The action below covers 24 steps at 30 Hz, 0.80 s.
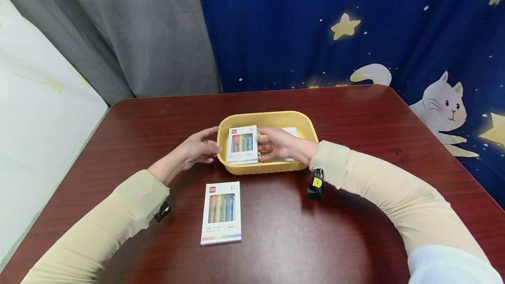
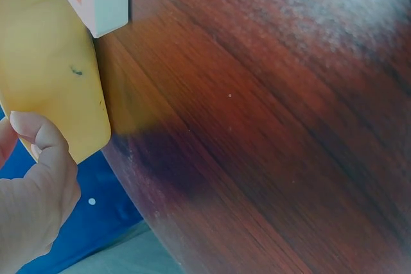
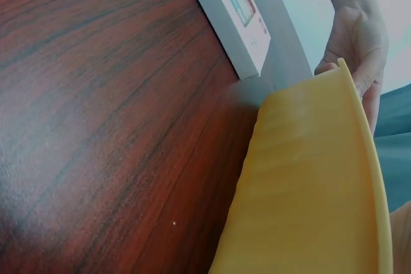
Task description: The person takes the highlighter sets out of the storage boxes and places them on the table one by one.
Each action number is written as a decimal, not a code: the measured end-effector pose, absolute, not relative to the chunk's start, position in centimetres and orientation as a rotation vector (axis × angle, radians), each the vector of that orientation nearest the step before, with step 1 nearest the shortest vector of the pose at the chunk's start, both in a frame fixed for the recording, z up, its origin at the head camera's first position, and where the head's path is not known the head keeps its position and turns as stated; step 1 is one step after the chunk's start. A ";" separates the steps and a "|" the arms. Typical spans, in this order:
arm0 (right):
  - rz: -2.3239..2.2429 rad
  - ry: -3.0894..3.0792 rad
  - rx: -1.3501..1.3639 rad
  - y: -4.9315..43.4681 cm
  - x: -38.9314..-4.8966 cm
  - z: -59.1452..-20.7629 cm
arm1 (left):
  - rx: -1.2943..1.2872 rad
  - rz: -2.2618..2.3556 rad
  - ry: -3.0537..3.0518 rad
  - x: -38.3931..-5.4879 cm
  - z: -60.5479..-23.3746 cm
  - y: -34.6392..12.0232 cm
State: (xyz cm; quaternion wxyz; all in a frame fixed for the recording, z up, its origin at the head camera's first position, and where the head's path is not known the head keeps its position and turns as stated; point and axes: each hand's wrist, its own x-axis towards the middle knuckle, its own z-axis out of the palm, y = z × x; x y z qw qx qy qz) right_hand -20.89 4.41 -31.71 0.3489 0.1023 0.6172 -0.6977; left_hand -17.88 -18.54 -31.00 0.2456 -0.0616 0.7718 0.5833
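A yellow plastic basket (image 1: 272, 168) sits on the table. My left hand (image 1: 198, 147) grips its left end, with fingers and thumb at the rim; the left wrist view shows this hand (image 2: 45, 184) beside the yellow wall. Inside the basket's left part, a white box of colored highlighters (image 1: 242, 144) lies with its window facing up. My right hand (image 1: 280, 143) reaches into the basket, its spread fingers at that box's right edge. Partly beneath this hand is another white box (image 1: 291, 131). A third highlighter box (image 1: 221, 213) lies on the table in front of the basket.
The dark red wooden table (image 1: 323, 240) stretches out on all sides of the basket. Behind it hang a grey curtain (image 1: 154, 30) and a blue curtain (image 1: 284, 25) with stars and a cat. A white sheet (image 1: 35, 113) stands along the left side.
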 end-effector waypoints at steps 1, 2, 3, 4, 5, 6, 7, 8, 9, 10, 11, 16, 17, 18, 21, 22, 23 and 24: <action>-1.808 1.606 0.265 4.4 -20.9 -31.8 | -0.167 1.594 2.106 -17.9 -31.0 -18.5; -1.803 1.614 0.258 4.4 -21.0 -31.8 | -0.167 1.598 2.103 -17.9 -31.0 -18.5; -1.797 1.623 0.248 4.4 -21.0 -31.9 | -0.163 1.599 2.102 -17.9 -31.1 -18.6; -1.793 1.629 0.239 4.4 -21.1 -31.9 | -0.165 1.604 2.098 -17.9 -31.1 -18.6; -1.789 1.635 0.228 4.4 -21.1 -32.0 | -0.161 1.605 2.097 -18.0 -31.1 -18.6; -1.785 1.640 0.216 4.4 -21.1 -32.0 | -0.163 1.609 2.094 -18.0 -31.2 -18.6; -1.784 1.642 0.210 4.4 -21.2 -32.1 | -0.161 1.610 2.093 -18.0 -31.2 -18.6; -1.781 1.644 0.203 4.4 -21.2 -32.2 | -0.164 1.614 2.090 -18.0 -31.2 -18.6; -1.781 1.645 0.198 4.3 -21.2 -32.2 | -0.163 1.614 2.089 -18.1 -31.2 -18.6; -1.778 1.646 0.189 4.3 -21.2 -32.3 | -0.169 1.616 2.088 -18.1 -31.2 -18.6; -1.773 1.647 0.177 4.2 -21.2 -32.4 | -0.164 1.613 2.088 -18.1 -31.2 -18.6; -1.746 1.656 0.136 3.8 -21.1 -32.8 | -0.156 1.615 2.082 -18.1 -31.2 -18.7; -1.749 1.656 0.138 3.8 -21.0 -32.9 | -0.155 1.616 2.080 -18.1 -31.2 -18.7; -1.752 1.659 0.141 3.7 -21.0 -33.0 | -0.157 1.616 2.080 -18.1 -31.2 -18.7; -1.766 1.673 0.141 3.6 -20.9 -33.1 | -0.162 1.614 2.083 -18.1 -31.2 -18.7; -1.765 1.682 0.135 3.5 -20.9 -33.1 | -0.165 1.613 2.084 -18.1 -31.1 -18.7; -1.766 1.689 0.132 3.5 -20.8 -33.0 | -0.164 1.613 2.085 -18.0 -31.1 -18.7; -1.765 1.696 0.126 3.5 -20.8 -33.0 | -0.161 1.610 2.088 -18.0 -31.1 -18.7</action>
